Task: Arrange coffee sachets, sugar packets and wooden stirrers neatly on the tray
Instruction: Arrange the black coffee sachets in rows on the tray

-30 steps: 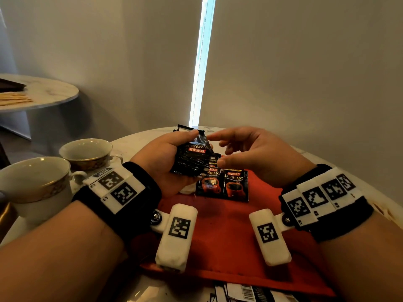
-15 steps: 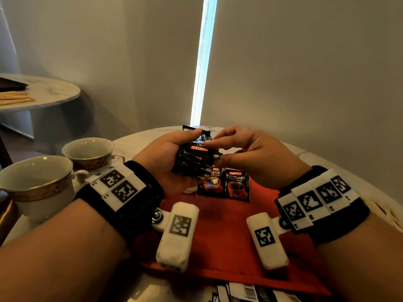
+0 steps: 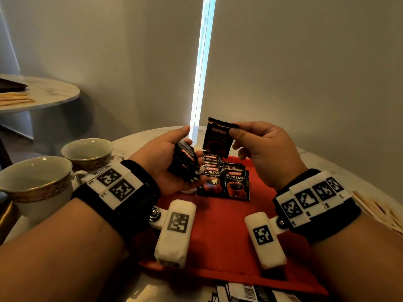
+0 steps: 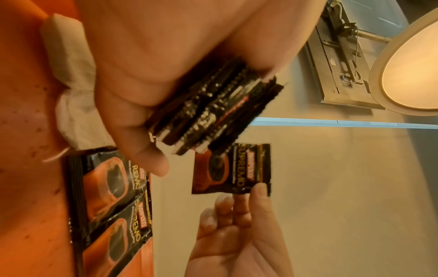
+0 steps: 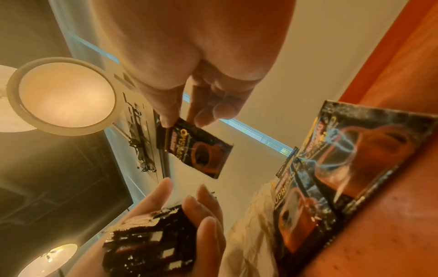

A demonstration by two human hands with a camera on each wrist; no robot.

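Coffee sachets are the job in hand: one small black foil sachet with a red cup printed on it (image 3: 217, 136) hangs in the air above the far end of the flat red tray (image 3: 218, 232), which lies on the pale marble worktop (image 3: 135, 140). The right hand (image 3: 263, 153) makes a fingertip grip on the sachet's top corner, thumb against forefinger, other fingers loosely curled. The sachet's long axis runs near vertical, tilted slightly, printed face away from the person. The left hand (image 3: 165, 162) cups a stack of matching black sachets (image 3: 185, 164), fingers curled round its edge. On the tray just beneath, more sachets lie flat in overlapping rows (image 3: 224, 179), tops pointing away from the person. Judging by this, laying out coffee is midway; the next move calls for turning the sachet face up, lowering it flat and lining it up with those rows. Wooden stirrers (image 3: 375, 210) wait on the worktop at right, apparently untouched.
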